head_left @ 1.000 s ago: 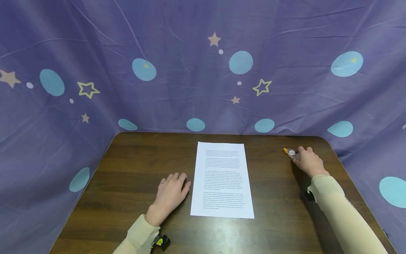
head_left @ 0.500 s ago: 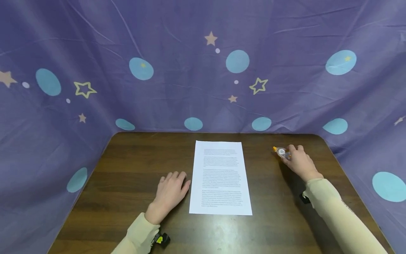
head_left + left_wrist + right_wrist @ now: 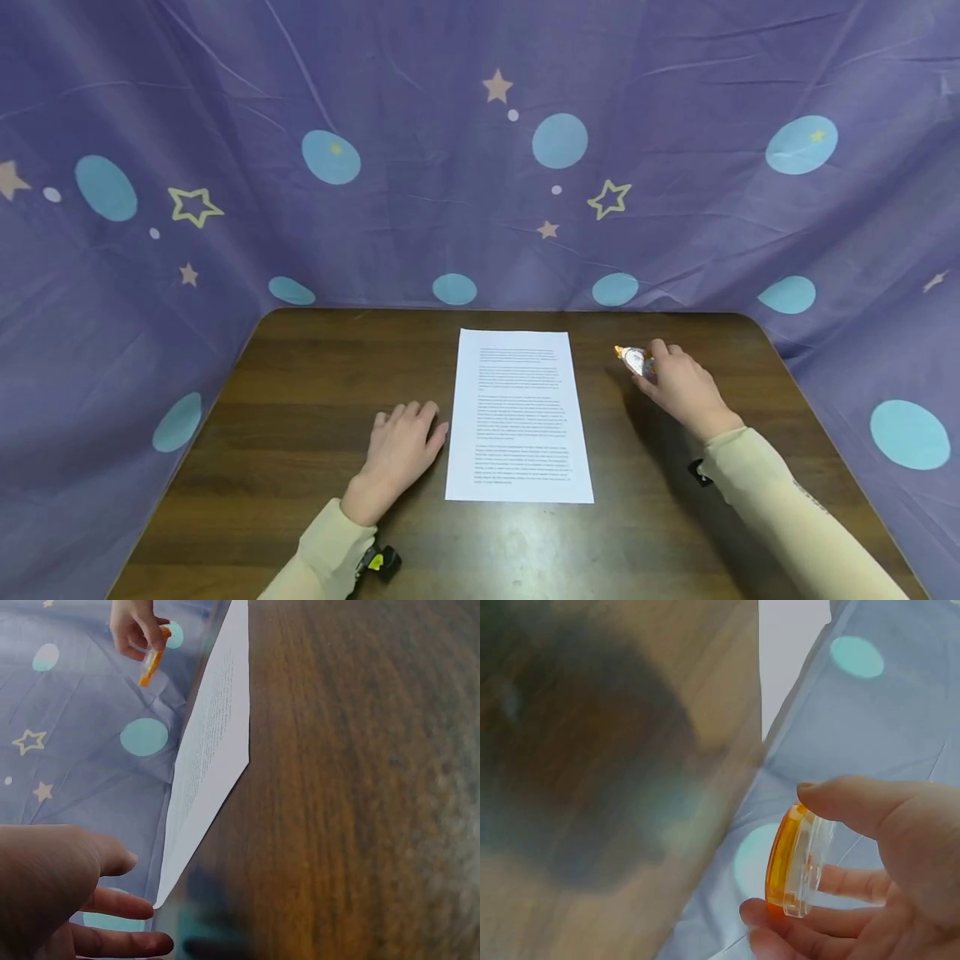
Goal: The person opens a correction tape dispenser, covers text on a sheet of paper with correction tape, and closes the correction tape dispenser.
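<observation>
My right hand (image 3: 686, 392) pinches a correction tape (image 3: 633, 360) with an orange edge and clear casing, raised over the table right of the paper. In the right wrist view, thumb and fingers grip the correction tape (image 3: 786, 862) at its two ends. A printed sheet of paper (image 3: 516, 417) lies flat in the middle of the table. Beside its left edge rests my left hand (image 3: 399, 450), fingers relaxed and holding nothing. The left wrist view shows this left hand (image 3: 60, 885) with its fingertips near the paper (image 3: 214, 757).
The brown wooden table (image 3: 315, 375) has rounded far corners. A purple curtain (image 3: 420, 100) with stars and blue ovals hangs behind it and along both sides. Each wrist wears a dark camera strap, such as the left wrist camera (image 3: 388, 563).
My right hand has carried the correction tape leftward, closer to the paper. The left hand stays in place beside the sheet. The head view has shifted slightly.
</observation>
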Action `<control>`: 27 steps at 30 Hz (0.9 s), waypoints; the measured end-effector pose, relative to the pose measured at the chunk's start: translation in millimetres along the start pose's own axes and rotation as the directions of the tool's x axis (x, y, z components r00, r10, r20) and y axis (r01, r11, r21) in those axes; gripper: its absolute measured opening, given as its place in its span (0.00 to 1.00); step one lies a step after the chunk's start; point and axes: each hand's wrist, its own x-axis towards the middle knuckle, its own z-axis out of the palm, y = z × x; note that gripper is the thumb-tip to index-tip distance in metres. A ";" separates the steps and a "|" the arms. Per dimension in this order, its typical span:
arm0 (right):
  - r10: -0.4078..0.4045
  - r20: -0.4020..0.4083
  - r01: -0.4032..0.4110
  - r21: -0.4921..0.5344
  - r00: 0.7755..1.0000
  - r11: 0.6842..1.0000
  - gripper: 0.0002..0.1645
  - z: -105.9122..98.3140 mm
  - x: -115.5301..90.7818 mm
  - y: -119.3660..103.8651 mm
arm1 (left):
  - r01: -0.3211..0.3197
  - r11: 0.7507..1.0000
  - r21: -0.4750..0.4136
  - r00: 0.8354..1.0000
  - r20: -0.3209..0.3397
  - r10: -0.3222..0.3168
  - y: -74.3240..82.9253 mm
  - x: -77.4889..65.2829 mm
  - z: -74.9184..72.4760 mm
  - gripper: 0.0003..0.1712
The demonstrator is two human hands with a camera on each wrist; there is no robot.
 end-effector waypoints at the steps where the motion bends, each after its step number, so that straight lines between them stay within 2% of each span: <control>1: -0.012 -0.003 0.012 -0.005 1.000 1.000 0.27 -0.9 -0.1 -3.7 | 0.003 1.000 0.000 1.000 0.001 -0.003 -0.2 0.4 -0.6 0.17; 6: -0.074 -0.021 0.074 -0.022 0.997 0.997 0.27 -3.4 -2.0 -22.3 | 0.013 1.000 -0.001 1.000 -0.002 -0.013 -0.5 1.4 -3.6 0.18; 13: -0.167 -0.058 0.164 -0.063 0.984 0.985 0.34 -2.8 -6.4 -45.3 | 0.018 1.000 -0.005 1.000 -0.001 -0.018 -0.8 0.4 -3.4 0.17; 21: -0.163 -0.034 0.163 0.001 0.986 0.987 0.26 -4.1 -10.3 -60.4 | 0.006 1.000 -0.014 1.000 -0.006 -0.006 0.8 -0.9 -3.1 0.16; 27: -0.226 -0.025 0.228 0.118 0.974 0.967 0.27 -3.1 -9.3 -67.5 | -0.005 1.000 -0.023 1.000 -0.012 0.005 1.8 0.3 -2.9 0.12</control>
